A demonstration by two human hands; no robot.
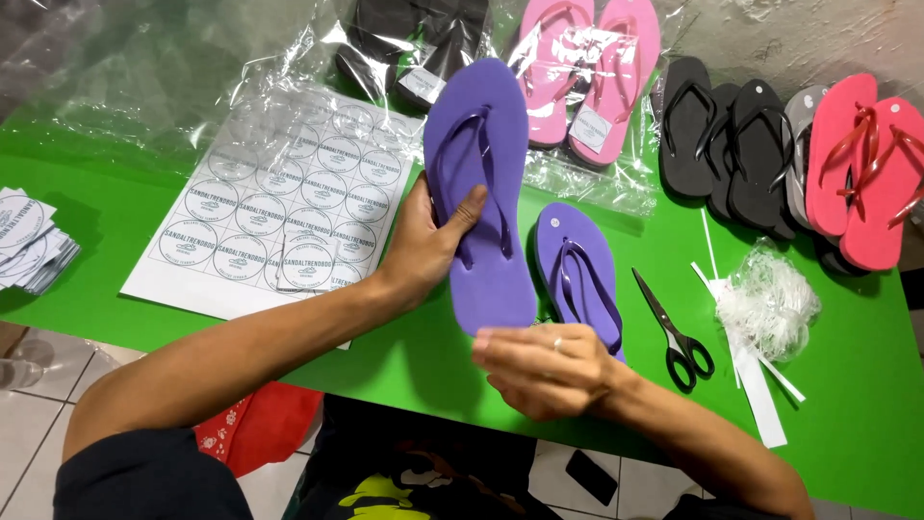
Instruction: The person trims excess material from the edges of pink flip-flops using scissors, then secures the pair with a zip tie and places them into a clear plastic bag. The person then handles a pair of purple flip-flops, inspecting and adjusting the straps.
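My left hand (428, 241) grips the left edge of a purple flip-flop (486, 173), thumb laid across its sole beside the strap. The sandal is lifted at a tilt over the green table (115, 183). My right hand (544, 366) cups its heel end from below, fingers curled under the sole. A second purple flip-flop (577, 270) lies flat on the table just right of the held one, partly behind my right hand.
A sheet of round stickers (279, 207) lies left under clear plastic. Black-handled scissors (674, 327), white paper strips and a bundle of white ties (765, 303) lie right. Pink bagged sandals (592, 67), black (722, 144) and red (866, 173) flip-flops sit behind. A sticker stack (29, 241) is far left.
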